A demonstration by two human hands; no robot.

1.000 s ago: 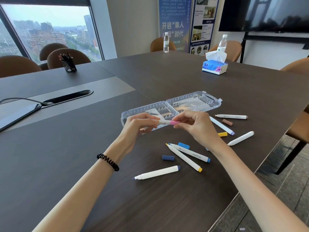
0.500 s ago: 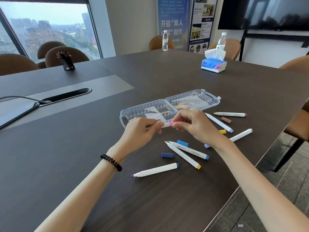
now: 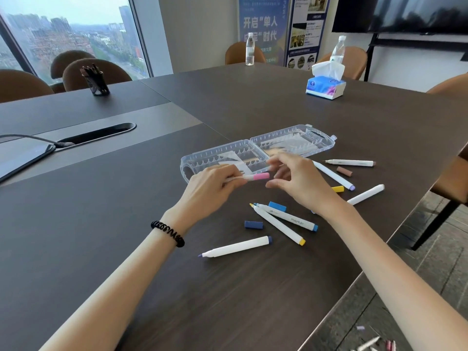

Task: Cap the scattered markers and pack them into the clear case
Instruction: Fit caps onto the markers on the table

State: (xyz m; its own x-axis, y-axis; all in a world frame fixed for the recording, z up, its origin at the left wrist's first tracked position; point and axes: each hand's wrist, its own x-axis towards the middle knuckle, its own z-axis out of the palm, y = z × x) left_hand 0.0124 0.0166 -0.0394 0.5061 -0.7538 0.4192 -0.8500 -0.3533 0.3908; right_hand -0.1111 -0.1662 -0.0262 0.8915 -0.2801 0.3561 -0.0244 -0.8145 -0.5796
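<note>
My left hand (image 3: pixel 215 188) holds a white marker with a pink cap (image 3: pixel 258 176) just in front of the open clear case (image 3: pixel 316 140). My right hand (image 3: pixel 298 183) hovers to the right of the cap, fingers apart, holding nothing. Several uncapped white markers lie on the table: a dark-blue-ended marker (image 3: pixel 238 246), a yellow-ended marker (image 3: pixel 278 224), a blue-ended marker (image 3: pixel 291 217), a purple-ended marker (image 3: pixel 334 176), a brown-ended marker (image 3: pixel 350 162) and one more marker (image 3: pixel 366 195). Loose caps lie among them: a dark blue cap (image 3: pixel 253 224), a light blue cap (image 3: pixel 277 206), a yellow cap (image 3: pixel 338 189), a brown cap (image 3: pixel 344 171).
A tissue box (image 3: pixel 325 87) and two water bottles (image 3: pixel 249 52) stand at the far side. A black pen cup (image 3: pixel 97 82) is at the back left. A dark tablet with a cable (image 3: pixel 20 158) lies at the left. The table edge (image 3: pixel 379 262) runs along the right.
My right hand has let go of the pink cap and opened, drawing slightly right. The pink-capped marker stays in my left hand.
</note>
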